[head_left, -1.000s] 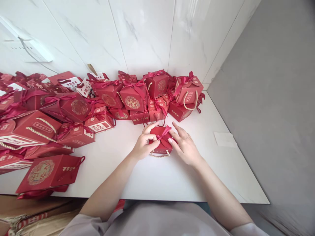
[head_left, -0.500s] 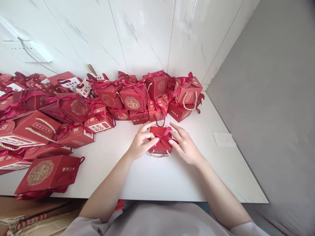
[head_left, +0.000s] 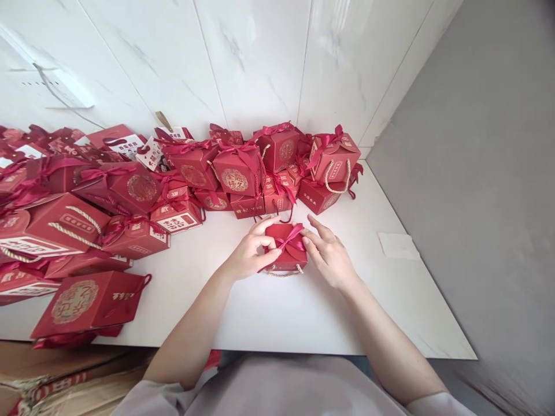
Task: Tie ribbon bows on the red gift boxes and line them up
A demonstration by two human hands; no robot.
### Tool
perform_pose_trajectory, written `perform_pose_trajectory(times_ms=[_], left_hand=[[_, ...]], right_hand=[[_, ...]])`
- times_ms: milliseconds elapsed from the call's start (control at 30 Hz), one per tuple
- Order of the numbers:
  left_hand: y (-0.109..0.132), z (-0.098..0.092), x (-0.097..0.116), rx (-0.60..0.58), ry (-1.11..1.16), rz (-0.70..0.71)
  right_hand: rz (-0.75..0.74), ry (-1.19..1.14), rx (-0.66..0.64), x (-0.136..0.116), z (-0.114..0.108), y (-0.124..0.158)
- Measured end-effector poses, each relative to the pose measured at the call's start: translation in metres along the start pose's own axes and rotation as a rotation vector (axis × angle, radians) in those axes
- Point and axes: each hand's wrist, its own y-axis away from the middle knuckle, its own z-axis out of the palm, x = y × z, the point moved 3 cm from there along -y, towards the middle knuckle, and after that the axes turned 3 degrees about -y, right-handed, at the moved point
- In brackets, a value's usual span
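A small red gift box (head_left: 288, 264) with gold rope handles sits on the white table, between my two hands. On its lid lies a tied pinkish-red ribbon bow (head_left: 287, 239). My left hand (head_left: 254, 251) is at the box's left side, thumb and index finger pinched on the bow's left part. My right hand (head_left: 327, 252) is on the right side, its thumb and index finger closed on the right loop of the bow, the other fingers partly spread.
Many red boxes with ribbons (head_left: 139, 188) are piled along the tiled wall and the left side. One box (head_left: 87, 303) lies near the front left edge. A white paper (head_left: 398, 245) lies at the right. Cardboard (head_left: 52, 361) is below the table's left.
My left thumb and finger have shifted slightly on the ribbon, and the bow's loop now points up and right. The whole view has moved slightly.
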Motion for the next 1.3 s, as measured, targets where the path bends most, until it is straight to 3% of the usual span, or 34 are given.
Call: perform_pose_trajectory(times_ms=[167,333,400,467,533,600,800,1167,1300], left_hand=[[0.004,-0.011,-0.001,-0.060,-0.023,0.015],[0.014,-0.041,-0.014,-0.197,0.003,0.076],[0.014,-0.051,-0.023,-0.105,0.080,0.068],[0.012,-0.055,-0.031,0.091,0.162,0.063],[0.008,-0.049,-0.034,0.259,0.172,0.066],[0.003,-0.038,-0.031,0.312,0.106,0.063],[-0.001,-0.015,-0.015,0.162,-0.033,0.087],[0.000,-0.015,-0.020,0.101,-0.031,0.064],[-0.001,-0.015,-0.021,0.091,0.043,0.053]], right_hand=[[-0.033,-0.001,0.013,-0.004,0.000,0.000],[-0.145,-0.080,0.006,-0.006,-0.002,0.001],[-0.149,-0.096,0.004,-0.007,-0.002,0.001],[-0.152,-0.105,-0.001,-0.008,-0.002,0.001],[-0.158,-0.113,-0.001,-0.009,-0.002,0.002],[-0.167,-0.122,0.002,-0.011,-0.002,0.001],[-0.158,-0.128,-0.044,-0.013,-0.004,0.000],[-0.165,-0.091,-0.053,-0.012,-0.003,0.000],[-0.187,-0.126,-0.002,-0.012,-0.004,0.001]])
